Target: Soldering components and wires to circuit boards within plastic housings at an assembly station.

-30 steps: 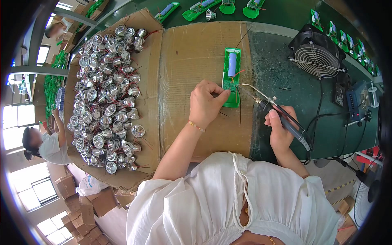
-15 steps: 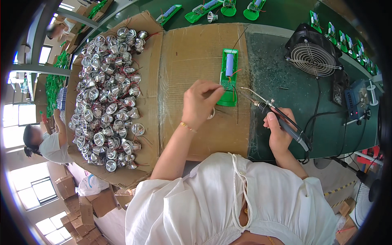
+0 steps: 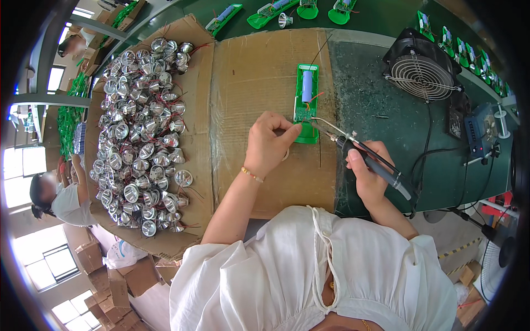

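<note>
On the cardboard in front of me lies a green housing [image 3: 307, 135] with a blue cylindrical battery [image 3: 307, 86] and a small circuit board [image 3: 302, 115] in it. My left hand [image 3: 270, 140] is closed in a pinch at the housing's lower left edge; what its fingertips hold is hidden. A pale round rim [image 3: 286, 155] shows partly from beneath that hand. My right hand [image 3: 369, 168] grips a soldering iron [image 3: 381, 172] with a thin metal tube along it. Its tip reaches the circuit board, close to my left fingertips; contact cannot be made out.
A cardboard tray [image 3: 196, 160] heaped with shiny reflectors [image 3: 146, 151] stands left. A black fan [image 3: 422, 74] with wire grille and a blue box [image 3: 481, 132] with cables are at right. More green housings [image 3: 339, 15] line the far edge. Another person [image 3: 69, 204] is at far left.
My right hand has moved left, bringing the soldering iron's tip from beside the green housing to over its circuit board. My left hand stays pinched at the housing, with little movement.
</note>
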The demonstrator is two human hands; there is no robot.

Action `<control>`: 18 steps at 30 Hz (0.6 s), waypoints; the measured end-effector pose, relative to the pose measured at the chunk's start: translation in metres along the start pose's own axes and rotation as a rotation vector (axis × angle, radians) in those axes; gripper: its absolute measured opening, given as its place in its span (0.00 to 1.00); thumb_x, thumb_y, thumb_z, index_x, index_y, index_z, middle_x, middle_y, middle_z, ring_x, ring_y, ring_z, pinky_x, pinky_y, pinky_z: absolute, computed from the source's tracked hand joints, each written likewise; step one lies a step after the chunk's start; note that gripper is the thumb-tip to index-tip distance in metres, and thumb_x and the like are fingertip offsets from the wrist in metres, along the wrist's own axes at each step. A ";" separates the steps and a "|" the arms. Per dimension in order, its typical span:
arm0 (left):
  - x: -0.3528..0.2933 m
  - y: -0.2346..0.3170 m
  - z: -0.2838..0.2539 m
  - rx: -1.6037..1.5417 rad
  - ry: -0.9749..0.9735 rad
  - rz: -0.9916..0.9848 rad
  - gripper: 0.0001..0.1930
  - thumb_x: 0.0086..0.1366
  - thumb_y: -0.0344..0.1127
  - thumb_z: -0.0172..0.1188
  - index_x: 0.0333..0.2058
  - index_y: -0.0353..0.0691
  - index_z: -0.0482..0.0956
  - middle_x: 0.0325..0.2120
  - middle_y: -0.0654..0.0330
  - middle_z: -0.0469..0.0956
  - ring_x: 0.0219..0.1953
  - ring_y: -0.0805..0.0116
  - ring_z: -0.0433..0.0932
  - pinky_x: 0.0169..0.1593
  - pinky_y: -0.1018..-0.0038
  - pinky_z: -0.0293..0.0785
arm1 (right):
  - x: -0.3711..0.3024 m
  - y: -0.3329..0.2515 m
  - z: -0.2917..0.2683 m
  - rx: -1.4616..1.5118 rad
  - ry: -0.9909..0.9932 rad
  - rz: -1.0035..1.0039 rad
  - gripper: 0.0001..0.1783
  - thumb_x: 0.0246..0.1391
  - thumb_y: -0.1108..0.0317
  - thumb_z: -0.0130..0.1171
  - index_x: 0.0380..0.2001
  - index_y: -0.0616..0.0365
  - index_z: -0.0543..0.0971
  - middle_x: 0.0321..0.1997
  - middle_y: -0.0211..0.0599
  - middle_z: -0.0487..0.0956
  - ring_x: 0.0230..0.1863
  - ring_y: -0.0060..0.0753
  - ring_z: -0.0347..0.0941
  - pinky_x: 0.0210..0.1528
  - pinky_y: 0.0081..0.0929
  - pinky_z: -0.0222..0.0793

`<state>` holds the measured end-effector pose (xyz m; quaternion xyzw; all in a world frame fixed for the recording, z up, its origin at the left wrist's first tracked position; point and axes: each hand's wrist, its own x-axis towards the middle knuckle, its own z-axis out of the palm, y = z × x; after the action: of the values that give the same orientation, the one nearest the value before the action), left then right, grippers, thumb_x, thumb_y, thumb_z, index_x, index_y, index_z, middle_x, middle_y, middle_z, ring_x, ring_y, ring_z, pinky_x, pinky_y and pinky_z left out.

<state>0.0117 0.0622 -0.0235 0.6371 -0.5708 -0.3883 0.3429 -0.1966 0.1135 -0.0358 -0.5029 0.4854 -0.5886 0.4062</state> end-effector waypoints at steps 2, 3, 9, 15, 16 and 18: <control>0.006 0.010 0.000 0.040 -0.047 -0.072 0.09 0.48 0.34 0.65 0.21 0.35 0.79 0.26 0.56 0.74 0.26 0.66 0.73 0.31 0.70 0.69 | 0.003 0.003 0.002 -0.053 -0.062 0.079 0.08 0.51 0.74 0.57 0.33 0.65 0.71 0.23 0.36 0.74 0.22 0.20 0.70 0.25 0.16 0.67; 0.009 0.012 0.000 0.083 -0.090 -0.144 0.09 0.48 0.35 0.65 0.21 0.34 0.79 0.24 0.56 0.75 0.24 0.66 0.73 0.30 0.71 0.69 | 0.006 0.003 0.009 0.029 0.009 0.050 0.08 0.49 0.72 0.61 0.29 0.64 0.73 0.19 0.29 0.74 0.19 0.14 0.67 0.21 0.14 0.62; 0.013 0.006 0.000 0.088 -0.092 -0.107 0.11 0.48 0.36 0.64 0.19 0.33 0.78 0.23 0.55 0.75 0.24 0.65 0.74 0.30 0.71 0.69 | 0.012 0.006 0.014 0.050 -0.016 0.155 0.08 0.50 0.71 0.60 0.28 0.64 0.73 0.19 0.30 0.74 0.19 0.15 0.68 0.22 0.14 0.64; 0.013 0.004 0.000 0.064 -0.082 -0.069 0.10 0.48 0.35 0.64 0.19 0.32 0.78 0.24 0.55 0.75 0.24 0.65 0.74 0.29 0.71 0.69 | 0.011 0.000 0.017 0.140 0.035 0.252 0.08 0.52 0.70 0.58 0.31 0.63 0.72 0.21 0.35 0.74 0.19 0.19 0.68 0.23 0.15 0.66; 0.014 0.004 0.000 0.064 -0.083 -0.066 0.10 0.48 0.35 0.64 0.19 0.32 0.78 0.24 0.55 0.75 0.24 0.65 0.74 0.29 0.71 0.69 | 0.011 0.000 0.015 0.139 0.037 0.250 0.08 0.52 0.70 0.58 0.31 0.63 0.72 0.21 0.35 0.74 0.19 0.19 0.68 0.23 0.15 0.66; 0.014 0.004 0.000 0.067 -0.086 -0.077 0.10 0.48 0.35 0.64 0.19 0.32 0.78 0.24 0.55 0.75 0.24 0.66 0.73 0.29 0.71 0.69 | 0.010 0.002 0.012 0.220 0.053 0.228 0.09 0.52 0.70 0.59 0.31 0.63 0.72 0.22 0.36 0.75 0.20 0.18 0.69 0.23 0.15 0.67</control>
<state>0.0107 0.0476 -0.0219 0.6525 -0.5728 -0.4087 0.2813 -0.1869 0.1014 -0.0350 -0.3815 0.4824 -0.6014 0.5100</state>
